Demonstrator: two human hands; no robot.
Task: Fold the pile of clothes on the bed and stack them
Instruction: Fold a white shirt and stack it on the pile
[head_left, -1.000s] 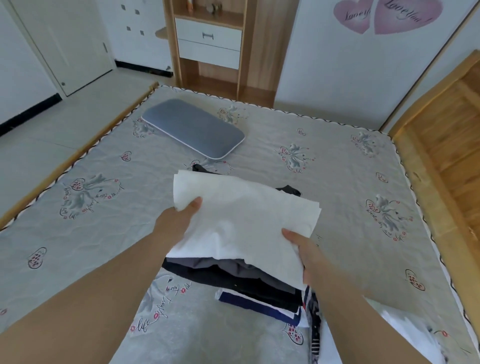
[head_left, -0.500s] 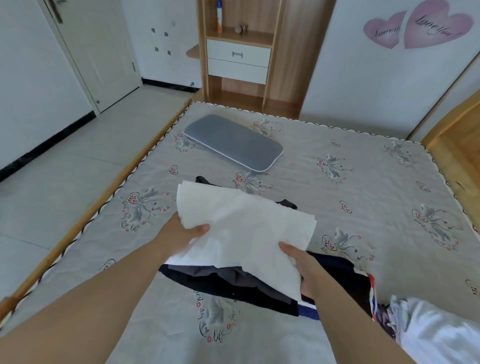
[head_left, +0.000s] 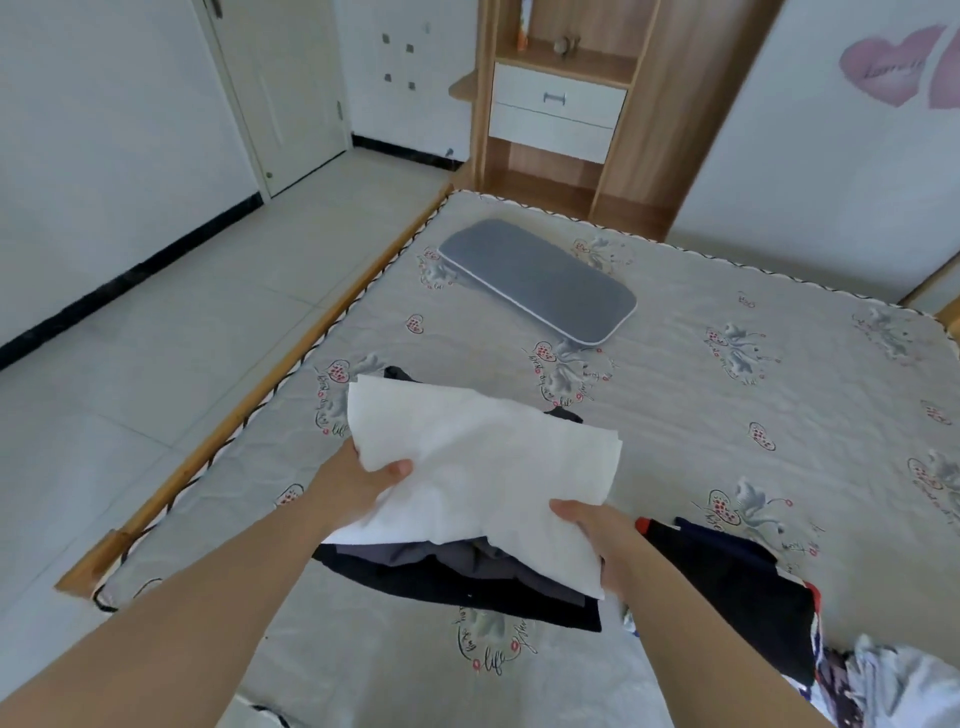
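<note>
Views: one only, so no part of the scene is shared between views.
Position: worn on the head, above the near edge of the bed (head_left: 727, 364).
Facing: forward and down, across the mattress toward the wooden cabinet (head_left: 597, 104) and the white door (head_left: 280, 93).
Nearness: forearms seen close at the bottom; far wall seen well apart.
Lens: wide-angle, with straight edges bowed.

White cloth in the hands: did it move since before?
Yes. The white cloth, held by the left hand and right hand, has shifted left: the "life" print, earlier beside its left edge, now lies below its middle.
</note>
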